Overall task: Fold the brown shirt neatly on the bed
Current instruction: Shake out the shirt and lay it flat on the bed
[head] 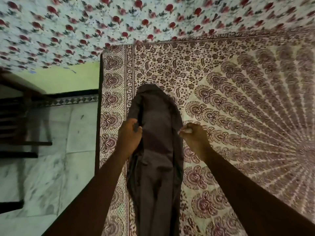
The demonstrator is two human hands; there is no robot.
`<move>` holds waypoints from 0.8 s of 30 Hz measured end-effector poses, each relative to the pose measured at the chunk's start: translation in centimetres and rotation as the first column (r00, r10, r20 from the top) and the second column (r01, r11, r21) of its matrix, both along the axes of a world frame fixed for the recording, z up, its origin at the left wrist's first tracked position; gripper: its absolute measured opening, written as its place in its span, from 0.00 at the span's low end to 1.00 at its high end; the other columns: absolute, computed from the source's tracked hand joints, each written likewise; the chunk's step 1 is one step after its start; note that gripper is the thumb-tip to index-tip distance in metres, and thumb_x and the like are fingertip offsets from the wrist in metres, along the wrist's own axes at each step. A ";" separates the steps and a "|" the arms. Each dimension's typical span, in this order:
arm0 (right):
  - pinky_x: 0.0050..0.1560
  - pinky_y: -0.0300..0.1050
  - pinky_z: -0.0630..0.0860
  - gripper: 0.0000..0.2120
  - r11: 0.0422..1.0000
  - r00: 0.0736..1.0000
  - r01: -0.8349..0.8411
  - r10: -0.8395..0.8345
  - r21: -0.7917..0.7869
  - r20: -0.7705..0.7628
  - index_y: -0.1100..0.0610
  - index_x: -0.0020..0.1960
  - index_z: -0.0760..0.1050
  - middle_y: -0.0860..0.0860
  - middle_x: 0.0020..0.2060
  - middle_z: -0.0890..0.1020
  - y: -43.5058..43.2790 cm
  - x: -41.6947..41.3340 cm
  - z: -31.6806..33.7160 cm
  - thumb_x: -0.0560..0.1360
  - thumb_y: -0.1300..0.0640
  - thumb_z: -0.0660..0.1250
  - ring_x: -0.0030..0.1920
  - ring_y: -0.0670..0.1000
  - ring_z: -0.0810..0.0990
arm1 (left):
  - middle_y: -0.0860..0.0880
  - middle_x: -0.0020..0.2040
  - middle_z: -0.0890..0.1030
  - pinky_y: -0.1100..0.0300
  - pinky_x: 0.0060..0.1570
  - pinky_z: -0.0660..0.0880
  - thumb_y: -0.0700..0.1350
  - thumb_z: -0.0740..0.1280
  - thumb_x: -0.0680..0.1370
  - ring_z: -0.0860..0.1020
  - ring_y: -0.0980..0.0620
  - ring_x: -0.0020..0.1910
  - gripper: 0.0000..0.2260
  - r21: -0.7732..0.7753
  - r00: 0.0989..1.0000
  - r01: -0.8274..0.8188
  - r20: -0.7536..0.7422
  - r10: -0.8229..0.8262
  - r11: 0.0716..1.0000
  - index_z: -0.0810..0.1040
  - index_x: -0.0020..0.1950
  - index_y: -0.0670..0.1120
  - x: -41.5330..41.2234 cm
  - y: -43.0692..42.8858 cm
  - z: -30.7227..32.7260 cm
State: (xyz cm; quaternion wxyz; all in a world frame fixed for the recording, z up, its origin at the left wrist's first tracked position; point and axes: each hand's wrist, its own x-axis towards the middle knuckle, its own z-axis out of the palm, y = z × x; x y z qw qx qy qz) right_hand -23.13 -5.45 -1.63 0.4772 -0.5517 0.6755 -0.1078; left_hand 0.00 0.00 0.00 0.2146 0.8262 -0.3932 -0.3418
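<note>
The brown shirt (156, 150) lies as a long narrow strip on the bed (238, 116), running from the near edge of the view up toward the middle. My left hand (130, 133) pinches the shirt's left edge about halfway along. On the opposite side, my right hand (192, 133) has its fingers closed at the shirt's right edge; the cloth seems to be held in them, though the grip is partly hidden. Both arms reach in from the bottom of the view.
The bed wears a maroon-and-cream mandala print sheet, and its left edge (100, 116) runs close to the shirt. A white cloth with red flowers (119, 23) lies across the far side. Pale marble floor (42, 167) and dark furniture (15, 116) are at left.
</note>
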 end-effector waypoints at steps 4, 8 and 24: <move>0.46 0.40 0.69 0.18 0.999 0.997 0.001 0.003 0.052 -0.077 0.59 0.65 0.75 0.53 0.50 0.80 -4.3 2.5 -4.0 0.77 0.60 0.71 0.51 0.56 0.80 | 0.38 0.62 0.80 0.52 0.57 0.72 0.40 0.66 0.80 0.79 0.39 0.61 0.17 0.125 0.995 -0.098 -0.009 0.100 0.987 0.74 0.69 0.42 3.0 -3.3 -4.6; 0.64 0.49 0.73 0.24 0.998 0.996 0.017 -0.012 0.060 -0.091 0.62 0.74 0.69 0.61 0.67 0.79 -8.0 4.8 -7.9 0.79 0.58 0.68 0.67 0.62 0.77 | 0.38 0.59 0.82 0.49 0.58 0.78 0.47 0.71 0.76 0.81 0.37 0.58 0.21 0.181 0.973 -0.196 -0.084 0.214 0.964 0.75 0.66 0.41 5.2 -5.0 -9.2; 0.53 0.50 0.80 0.11 0.987 0.950 0.143 -0.116 -0.072 0.290 0.51 0.48 0.83 0.54 0.47 0.86 -2.7 -4.2 6.9 0.84 0.57 0.64 0.48 0.53 0.84 | 0.46 0.51 0.80 0.54 0.49 0.73 0.48 0.70 0.81 0.78 0.49 0.50 0.11 -0.153 0.987 0.103 -0.106 -0.119 0.983 0.75 0.59 0.43 4.1 0.8 4.3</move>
